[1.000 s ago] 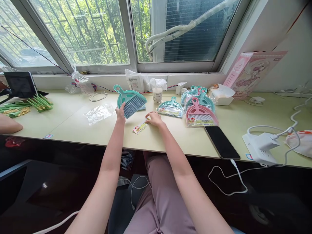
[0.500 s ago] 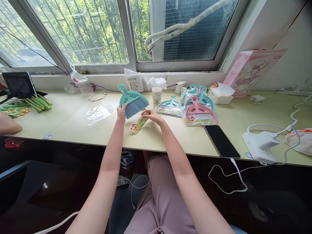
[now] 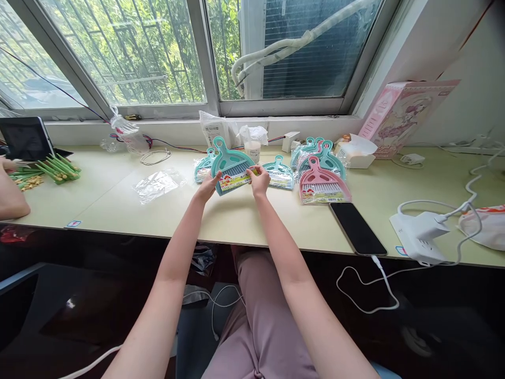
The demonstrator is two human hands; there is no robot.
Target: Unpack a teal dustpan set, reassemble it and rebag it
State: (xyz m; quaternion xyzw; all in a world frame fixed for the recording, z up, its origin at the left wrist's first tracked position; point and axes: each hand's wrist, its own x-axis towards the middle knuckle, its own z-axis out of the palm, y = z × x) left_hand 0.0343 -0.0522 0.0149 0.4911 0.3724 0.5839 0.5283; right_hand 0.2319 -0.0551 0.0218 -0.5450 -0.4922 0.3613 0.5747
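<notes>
Far left of my landmark, the mint-green plastic dustpan with its grey-bristled brush [image 3: 229, 166], I see a crumpled clear plastic wrapper [image 3: 158, 185] lying flat. Moving right, here's my left hand [image 3: 208, 188], grasping the dustpan's lower left edge, the pan lifted above the table, its handle pointing up and slightly left. Across its lower face sits the narrow yellow-green printed card [image 3: 233, 182], long axis running hand to hand, rising a touch rightward. My right hand [image 3: 259, 180] is nearer, pinching the card's right end; whether it grips the pan's corner too, I can't tell. Right of the dustpan: a pink bagged dustpan set [image 3: 323, 184].
</notes>
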